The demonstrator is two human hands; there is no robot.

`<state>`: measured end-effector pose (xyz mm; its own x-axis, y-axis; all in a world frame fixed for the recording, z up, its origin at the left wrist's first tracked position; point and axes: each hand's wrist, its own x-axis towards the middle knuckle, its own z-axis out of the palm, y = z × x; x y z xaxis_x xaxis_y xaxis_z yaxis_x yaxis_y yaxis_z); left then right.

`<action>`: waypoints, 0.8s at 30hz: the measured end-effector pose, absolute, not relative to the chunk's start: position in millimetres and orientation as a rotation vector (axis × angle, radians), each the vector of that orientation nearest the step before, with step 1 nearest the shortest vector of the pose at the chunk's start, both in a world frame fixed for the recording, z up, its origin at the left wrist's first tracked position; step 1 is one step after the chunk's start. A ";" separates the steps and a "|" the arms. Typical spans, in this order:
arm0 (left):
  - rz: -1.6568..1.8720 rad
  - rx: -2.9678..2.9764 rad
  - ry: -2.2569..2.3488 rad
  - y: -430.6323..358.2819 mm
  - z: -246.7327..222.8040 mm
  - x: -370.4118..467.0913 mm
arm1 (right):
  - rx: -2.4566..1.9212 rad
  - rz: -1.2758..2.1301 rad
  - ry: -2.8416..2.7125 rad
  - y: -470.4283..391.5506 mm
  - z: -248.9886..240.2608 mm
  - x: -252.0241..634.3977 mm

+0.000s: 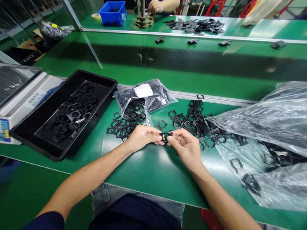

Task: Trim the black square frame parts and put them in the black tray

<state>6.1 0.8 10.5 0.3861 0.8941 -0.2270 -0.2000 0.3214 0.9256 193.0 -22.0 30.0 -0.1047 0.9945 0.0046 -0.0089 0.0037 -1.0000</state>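
Between my two hands is a small black ring-shaped plastic part (pixel 166 134), held just above the green table. My left hand (pixel 145 138) pinches its left side between thumb and fingers. On its right side my right hand (pixel 186 144) has a similar pinch. Just beyond them a loose black ring part (pixel 162 124) lies flat. A pile of black rings (pixel 125 124) spreads to the left, partly under a clear bag (pixel 154 95) with a white label. To the right is another heap of black parts (pixel 193 118).
A black tray (pixel 92 126) with many parts stands at left beside a scale (pixel 18 100). A large clear plastic bag (pixel 276 122) of parts covers the right side. Across a green conveyor (pixel 170 70) carrying several black pieces, another person's hand (pixel 156 7) works near a blue bin (pixel 112 13).
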 end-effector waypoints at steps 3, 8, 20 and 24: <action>0.839 0.985 0.849 2.0 9.2 3.3 | -1.138 1.286 -1.279 -22.2 30.3 191.7; 0.812 0.987 0.788 3.7 7.3 -0.9 | -1.107 1.354 -1.244 -22.6 28.7 189.0; 0.851 0.815 0.815 4.9 5.7 4.1 | -1.135 1.287 -1.276 -21.7 23.8 188.6; 0.878 0.803 0.822 4.1 6.6 5.6 | -1.105 1.313 -1.260 -22.7 22.0 187.2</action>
<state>5.6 4.1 6.6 0.3940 0.8790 -0.2686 -0.3261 0.4069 0.8533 187.2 -22.7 22.0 -0.1173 0.9930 0.0122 -0.0530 0.0060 -0.9986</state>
